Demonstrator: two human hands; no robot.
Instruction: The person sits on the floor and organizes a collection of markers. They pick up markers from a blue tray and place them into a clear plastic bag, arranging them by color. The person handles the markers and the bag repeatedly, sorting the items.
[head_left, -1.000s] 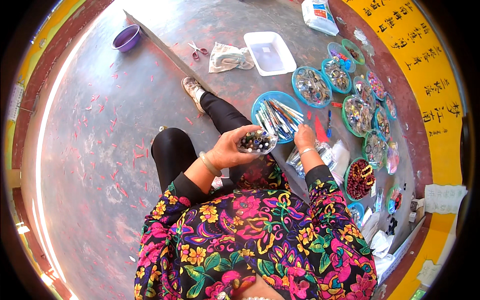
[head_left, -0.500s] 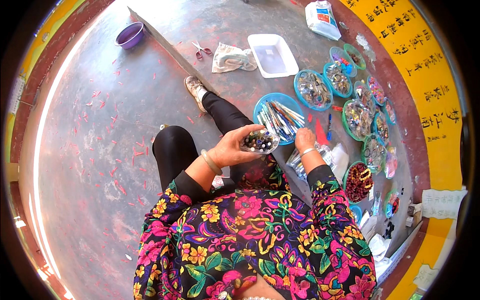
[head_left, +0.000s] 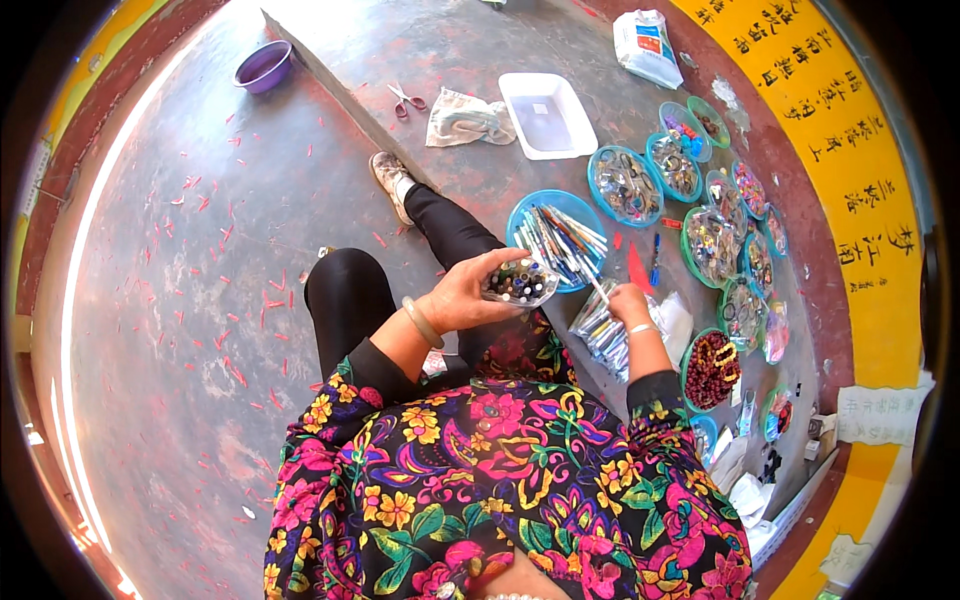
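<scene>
My left hand (head_left: 458, 298) is wrapped round a clear container or wrap (head_left: 520, 284) packed with pens, their ends facing up. My right hand (head_left: 628, 304) pinches one slim pale pen (head_left: 602, 291), tilted toward the blue basket. Just beyond my hands stands that round blue basket (head_left: 514, 218), filled with loose pens (head_left: 560, 243). Below the right hand, a pile of pens (head_left: 602, 335) in clear plastic lies on the floor beside my leg. A single blue pen (head_left: 656, 258) lies farther right.
Several round baskets (head_left: 625, 186) of small items line the right side, one with dark red beads (head_left: 711, 370). A white tray (head_left: 546, 140), a cloth (head_left: 466, 120), scissors (head_left: 406, 101) and a purple basin (head_left: 264, 68) lie farther off. A white bag (head_left: 647, 48) stands at the back.
My right hand has drawn back to the right, from the basket's edge to above the pen pile, and a pen now shows in its fingers. The left hand stays put.
</scene>
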